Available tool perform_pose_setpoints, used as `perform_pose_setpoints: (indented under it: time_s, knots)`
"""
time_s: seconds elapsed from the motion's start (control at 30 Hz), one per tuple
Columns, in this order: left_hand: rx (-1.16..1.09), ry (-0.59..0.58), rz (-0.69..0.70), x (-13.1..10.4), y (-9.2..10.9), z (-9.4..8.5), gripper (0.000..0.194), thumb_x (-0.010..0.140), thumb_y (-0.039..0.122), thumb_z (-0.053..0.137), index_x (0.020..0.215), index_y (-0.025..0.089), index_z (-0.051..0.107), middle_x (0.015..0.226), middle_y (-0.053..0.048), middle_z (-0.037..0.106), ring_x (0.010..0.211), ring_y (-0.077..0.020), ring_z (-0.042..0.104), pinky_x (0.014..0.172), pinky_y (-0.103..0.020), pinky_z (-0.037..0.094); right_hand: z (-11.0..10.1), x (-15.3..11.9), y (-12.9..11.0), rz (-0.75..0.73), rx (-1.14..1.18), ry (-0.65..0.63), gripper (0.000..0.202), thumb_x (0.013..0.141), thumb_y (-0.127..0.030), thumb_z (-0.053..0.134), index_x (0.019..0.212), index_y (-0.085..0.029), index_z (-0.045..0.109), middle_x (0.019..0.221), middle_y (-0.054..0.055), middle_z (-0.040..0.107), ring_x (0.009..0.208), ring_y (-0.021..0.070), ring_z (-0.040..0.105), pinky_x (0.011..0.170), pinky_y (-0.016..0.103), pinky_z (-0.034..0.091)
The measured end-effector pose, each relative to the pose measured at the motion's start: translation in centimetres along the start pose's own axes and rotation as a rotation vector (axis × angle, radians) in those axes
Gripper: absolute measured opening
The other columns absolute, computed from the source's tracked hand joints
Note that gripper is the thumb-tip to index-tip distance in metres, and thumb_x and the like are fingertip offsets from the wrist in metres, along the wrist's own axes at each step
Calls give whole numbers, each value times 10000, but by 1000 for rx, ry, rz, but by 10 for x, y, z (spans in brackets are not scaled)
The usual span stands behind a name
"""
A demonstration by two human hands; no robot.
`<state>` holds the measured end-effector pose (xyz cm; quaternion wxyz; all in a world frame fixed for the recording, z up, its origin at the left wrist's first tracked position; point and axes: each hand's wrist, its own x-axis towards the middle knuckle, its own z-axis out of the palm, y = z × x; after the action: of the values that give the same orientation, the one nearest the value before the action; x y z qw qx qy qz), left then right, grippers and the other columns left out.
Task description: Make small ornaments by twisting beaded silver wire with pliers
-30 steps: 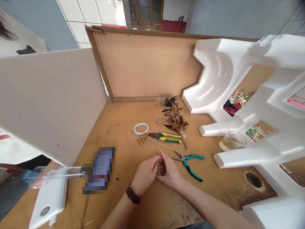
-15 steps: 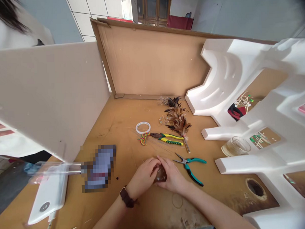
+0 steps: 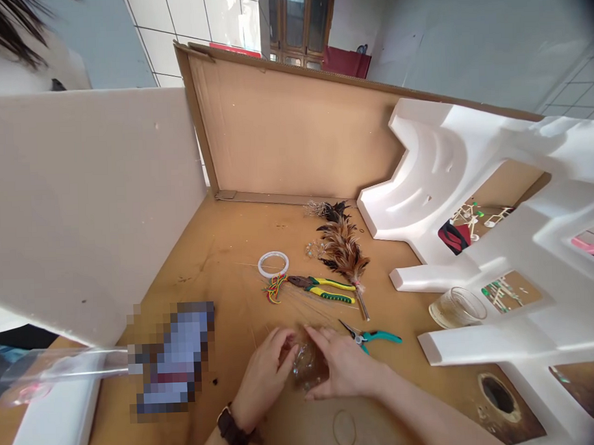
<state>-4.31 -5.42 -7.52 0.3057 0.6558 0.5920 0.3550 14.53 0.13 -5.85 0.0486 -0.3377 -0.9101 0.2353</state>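
Observation:
Between my two hands is a clear, glinting thing (image 3: 306, 362) with a blurred brownish part on its right; its exact kind cannot be made out. My right hand (image 3: 348, 363) curves around its right side, fingers over the top and thumb below. Close to its left edge, my left hand (image 3: 268, 369) has thumb and fingers apart. Teal-handled long-nose pliers (image 3: 374, 337) lie open just beyond my right hand, which partly hides them. Yellow-and-green pliers (image 3: 323, 288) rest farther back, beside a bundle of coloured strings (image 3: 276, 289) and a white ring (image 3: 273, 265).
A brown feather bundle (image 3: 344, 243) lies behind the pliers. On the right stand a white foam piece (image 3: 431, 159) and a glass (image 3: 458, 308), near a hole (image 3: 498, 392) in the table. A pixelated phone (image 3: 177, 356) and a white device (image 3: 60, 406) are at left.
My hands have moved apart from a close cupping, opening a gap that shows the glinting thing. The whole view has shifted, with table items lower in the picture.

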Motion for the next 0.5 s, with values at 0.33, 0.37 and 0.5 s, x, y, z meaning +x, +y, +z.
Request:
perform_pose_setpoints:
  time_s: [0.33,0.37,0.5]
  knots:
    - [232,-50,154,-6,18,-11,282,893,282,387,673,188,536,608,0,593,546,-126,541,526,-223,349,-77,107,35,102,-386,27,307,878,-308,426,1118,-196,582,1044,75,647,906,188,602,764,255,424]
    - [242,-70,205,-7,20,-10,289,890,267,390,650,185,527,592,3,591,536,-121,538,517,-219,331,-77,121,36,93,-414,10,278,881,-283,420,1069,-200,606,1007,74,659,888,188,607,753,254,419]
    - [279,-58,314,-9,21,-3,280,866,251,409,615,181,509,572,5,598,521,-125,547,499,-232,297,-70,177,34,18,-517,-50,271,897,-281,387,966,-196,635,956,88,665,868,197,608,730,253,405]
